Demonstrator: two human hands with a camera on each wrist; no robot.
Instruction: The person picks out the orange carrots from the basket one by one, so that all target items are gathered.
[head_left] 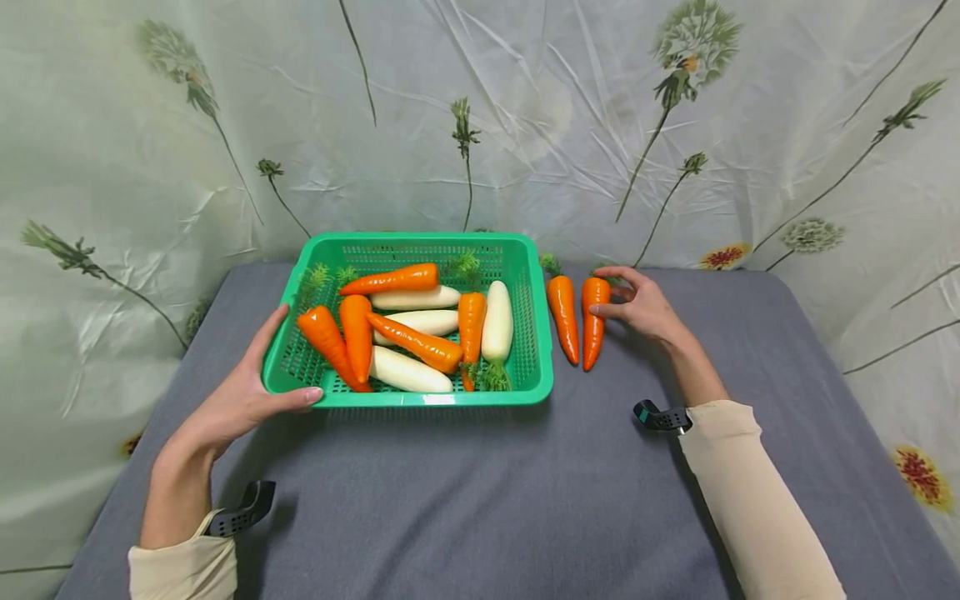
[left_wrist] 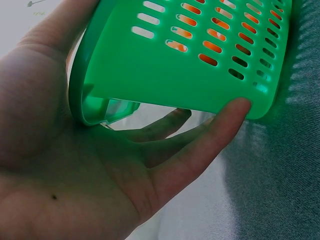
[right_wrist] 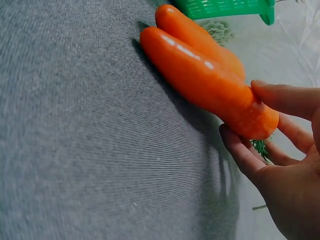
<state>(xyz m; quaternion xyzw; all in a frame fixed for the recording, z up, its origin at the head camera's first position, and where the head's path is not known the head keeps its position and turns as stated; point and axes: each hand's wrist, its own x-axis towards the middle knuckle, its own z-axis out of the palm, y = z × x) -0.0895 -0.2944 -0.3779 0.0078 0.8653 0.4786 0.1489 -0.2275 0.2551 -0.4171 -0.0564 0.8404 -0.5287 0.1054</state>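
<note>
A green plastic basket (head_left: 427, 400) stands on the grey cloth, holding several orange carrots (head_left: 416, 342) and white radishes (head_left: 497, 321), some with leafy green tops. My left hand (head_left: 232, 392) grips its left end, thumb over the front corner of the rim and the other fingers along the outer wall, as the left wrist view shows (left_wrist: 165, 165). To the right of the basket two carrots lie side by side. My right hand (head_left: 641, 304) pinches the thick top end of the right-hand carrot (head_left: 594, 337). The other carrot (head_left: 564, 321) lies between it and the basket.
Grey cloth (head_left: 480, 500) covers the table. A pale curtain (head_left: 525, 150) with a dandelion print hangs behind the table and down its sides. A dark band (head_left: 660, 417) is at my right wrist, and another band (head_left: 243, 512) at my left.
</note>
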